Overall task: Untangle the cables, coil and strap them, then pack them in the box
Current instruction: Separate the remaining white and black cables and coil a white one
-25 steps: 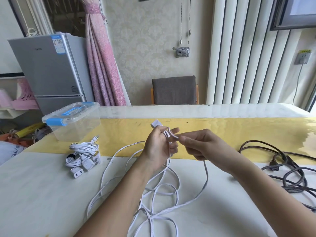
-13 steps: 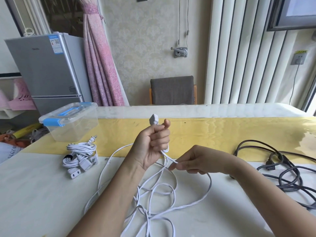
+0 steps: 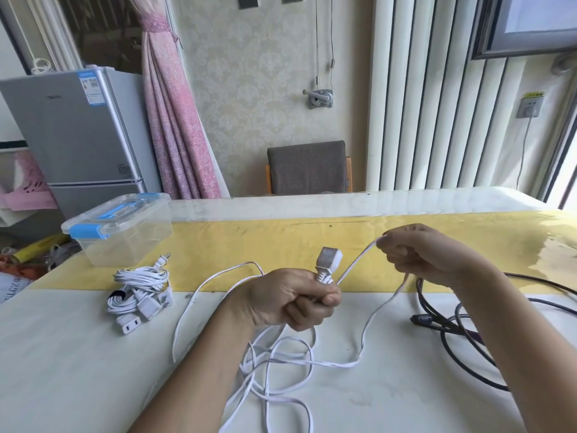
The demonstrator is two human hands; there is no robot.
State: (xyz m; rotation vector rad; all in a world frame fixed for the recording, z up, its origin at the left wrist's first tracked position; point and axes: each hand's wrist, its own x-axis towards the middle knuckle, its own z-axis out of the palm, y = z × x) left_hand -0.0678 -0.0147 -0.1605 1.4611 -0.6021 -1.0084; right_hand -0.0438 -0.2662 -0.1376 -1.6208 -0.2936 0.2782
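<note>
The left hand [image 3: 290, 296] is closed in a fist round the white cable [image 3: 356, 262] just below its socket end [image 3: 328, 260], which is held upright above the knuckles. The right hand [image 3: 427, 254] is raised to its right with fingers curled, and the same cable is pinched there. A straight run of cable is stretched between the two hands. From the right hand the cable is let down to the table [image 3: 62, 354], where the remainder is heaped in loose loops below the left wrist. A coiled bundle of white cables [image 3: 140, 289], bound with a dark strap, is laid at the left, just in front of the lidded clear box [image 3: 125, 235]. A black cable [image 3: 452, 335] is spread loose at the right, beneath the right forearm
</note>
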